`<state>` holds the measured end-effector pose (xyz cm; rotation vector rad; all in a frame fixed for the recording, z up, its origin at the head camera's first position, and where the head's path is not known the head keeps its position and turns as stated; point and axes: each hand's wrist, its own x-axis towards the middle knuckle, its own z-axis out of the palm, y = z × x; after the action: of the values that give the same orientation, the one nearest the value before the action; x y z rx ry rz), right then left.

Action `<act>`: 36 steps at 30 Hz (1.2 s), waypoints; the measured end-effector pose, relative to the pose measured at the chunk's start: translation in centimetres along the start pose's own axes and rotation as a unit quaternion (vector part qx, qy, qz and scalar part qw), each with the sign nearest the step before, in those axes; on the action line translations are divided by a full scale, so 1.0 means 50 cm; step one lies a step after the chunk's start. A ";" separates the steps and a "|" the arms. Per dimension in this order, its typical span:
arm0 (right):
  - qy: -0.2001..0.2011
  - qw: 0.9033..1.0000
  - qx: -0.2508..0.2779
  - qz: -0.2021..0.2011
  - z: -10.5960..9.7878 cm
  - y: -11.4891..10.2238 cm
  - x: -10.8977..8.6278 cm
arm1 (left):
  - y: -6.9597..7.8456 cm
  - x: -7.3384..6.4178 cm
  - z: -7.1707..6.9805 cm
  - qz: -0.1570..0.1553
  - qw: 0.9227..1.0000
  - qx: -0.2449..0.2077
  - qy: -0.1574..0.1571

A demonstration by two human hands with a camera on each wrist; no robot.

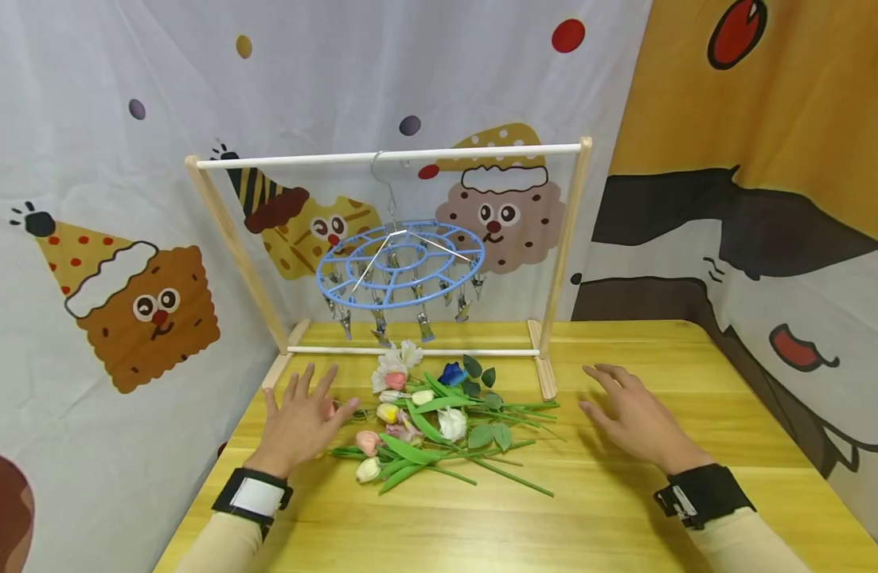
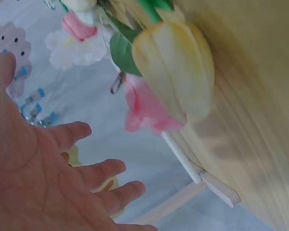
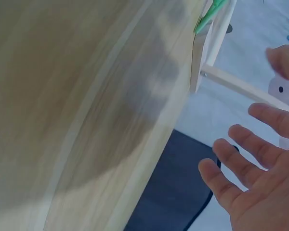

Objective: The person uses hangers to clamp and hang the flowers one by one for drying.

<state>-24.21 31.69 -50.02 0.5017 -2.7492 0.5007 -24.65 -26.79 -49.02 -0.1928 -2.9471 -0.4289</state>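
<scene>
A pile of artificial flowers lies on the table, stems pointing right. It includes a blue rose (image 1: pixel 453 374), a white rose (image 1: pixel 451 424), a yellow tulip (image 1: pixel 388 412), a pink tulip (image 1: pixel 368 442) and a cream tulip (image 1: pixel 368 469). Just left of the blooms, my left hand (image 1: pixel 298 422) holds nothing, fingers spread. The left wrist view has a cream bloom (image 2: pixel 176 67) and a pink flower (image 2: pixel 147 108) beyond the fingers. My right hand (image 1: pixel 642 418) is right of the stem ends, fingers extended and holding nothing. Both wrists wear black straps.
Behind the flowers stands a wooden rack (image 1: pixel 567 247) with white rods. From its top rod hangs a round blue clip hanger (image 1: pixel 388 305), with several metal clips (image 1: pixel 425 326) dangling below. A cartoon-printed curtain (image 1: pixel 324 72) hangs behind the wooden table (image 1: pixel 439 533).
</scene>
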 end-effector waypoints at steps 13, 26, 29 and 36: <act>-0.012 0.999 0.053 0.001 0.056 -0.013 0.060 | -0.055 0.065 -0.007 -0.048 0.999 -0.007 -0.015; 0.025 0.994 0.101 0.028 0.068 -0.030 0.129 | -0.110 0.135 -0.008 -0.096 0.994 -0.058 -0.002; 0.041 0.992 0.107 0.044 0.069 -0.039 0.145 | -0.120 0.150 -0.006 -0.117 0.989 -0.089 0.027; 0.081 0.983 0.147 0.081 0.069 -0.052 0.178 | -0.221 0.223 0.053 -0.133 0.970 -0.146 0.142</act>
<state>-31.93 25.55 -49.25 0.2872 -2.5839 0.9520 -37.58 -35.34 -52.63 0.2190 -2.6211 -0.8495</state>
